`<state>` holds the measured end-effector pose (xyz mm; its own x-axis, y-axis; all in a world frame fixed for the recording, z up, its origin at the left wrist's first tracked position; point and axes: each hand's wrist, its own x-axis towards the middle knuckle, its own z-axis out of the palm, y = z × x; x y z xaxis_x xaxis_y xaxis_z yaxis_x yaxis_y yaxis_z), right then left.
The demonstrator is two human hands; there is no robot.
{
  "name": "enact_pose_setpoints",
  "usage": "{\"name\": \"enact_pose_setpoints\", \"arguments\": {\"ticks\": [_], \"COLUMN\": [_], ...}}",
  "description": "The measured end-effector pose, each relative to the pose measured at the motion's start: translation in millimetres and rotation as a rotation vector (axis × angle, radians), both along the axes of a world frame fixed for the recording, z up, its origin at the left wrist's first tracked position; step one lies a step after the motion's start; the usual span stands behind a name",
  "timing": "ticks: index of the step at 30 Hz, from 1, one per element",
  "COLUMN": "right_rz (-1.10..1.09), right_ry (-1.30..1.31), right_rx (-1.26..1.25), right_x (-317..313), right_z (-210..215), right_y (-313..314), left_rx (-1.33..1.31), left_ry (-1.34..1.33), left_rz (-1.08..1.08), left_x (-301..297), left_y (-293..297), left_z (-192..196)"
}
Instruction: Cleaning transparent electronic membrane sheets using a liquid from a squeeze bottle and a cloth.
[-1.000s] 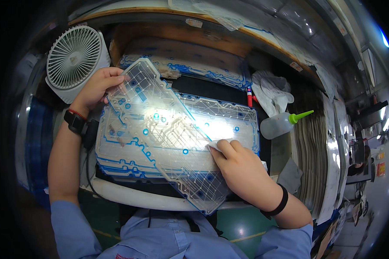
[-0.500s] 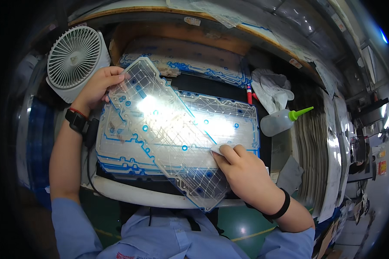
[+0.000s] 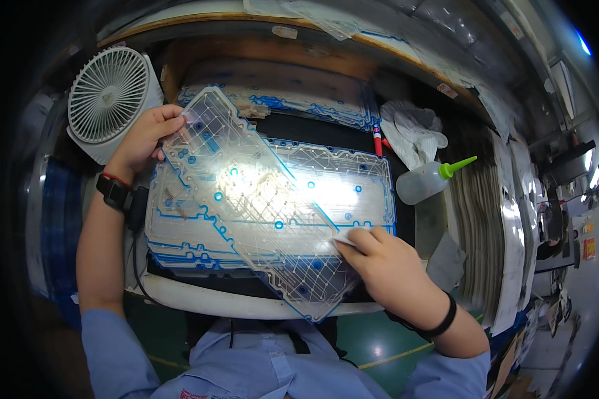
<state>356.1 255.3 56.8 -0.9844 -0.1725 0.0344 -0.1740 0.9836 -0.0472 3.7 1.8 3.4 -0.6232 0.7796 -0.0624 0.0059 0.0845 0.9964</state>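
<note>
A clear keyboard membrane sheet [image 3: 256,216] with fine circuit lines and blue edging lies slanted from upper left to lower right. My left hand [image 3: 148,135] pinches its upper-left end between thumb and fingers. Closed round a small white wiping cloth [image 3: 343,237], my right hand [image 3: 387,267] is at the sheet's right edge, towards its lower end. Beneath lies a stack of similar membrane sheets [image 3: 180,247], partly covered by the slanted one. Glare hides some of the circuit lines in the middle.
A white fan [image 3: 108,96] stands at far left. Behind is another membrane stack [image 3: 299,93] in a wooden shelf. To the right are a red marker [image 3: 377,141], a crumpled white cloth [image 3: 412,130], a squeeze bottle [image 3: 422,184] with green nozzle, and tall piles of sheets [image 3: 476,226].
My right hand has slid slightly right and down with the wiping cloth along the sheet's edge. My left hand keeps its hold. The whole view has shifted a little.
</note>
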Motion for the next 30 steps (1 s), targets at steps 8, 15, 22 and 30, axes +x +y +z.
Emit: {"name": "enact_pose_setpoints", "arguments": {"ticks": [8,15,22,30], "right_rz": [-0.008,0.016,0.110,0.016], "right_ry": [0.056,0.014,0.290,0.048], "right_rx": [0.025,0.032,-0.033,0.064], "right_x": [2,-35,-95,-34], "right_z": [12,-4,-27,-4], "right_y": [4,-9,-10,-9], "left_rx": [0.044,0.019,0.014,-0.007], "left_ry": [0.081,0.085,0.053,0.069], "left_rz": [0.155,0.147,0.102,0.081], "left_x": [-23,-24,-28,-33], "left_y": [-18,-19,-20,-24], "left_z": [2,1,-2,-7]}}
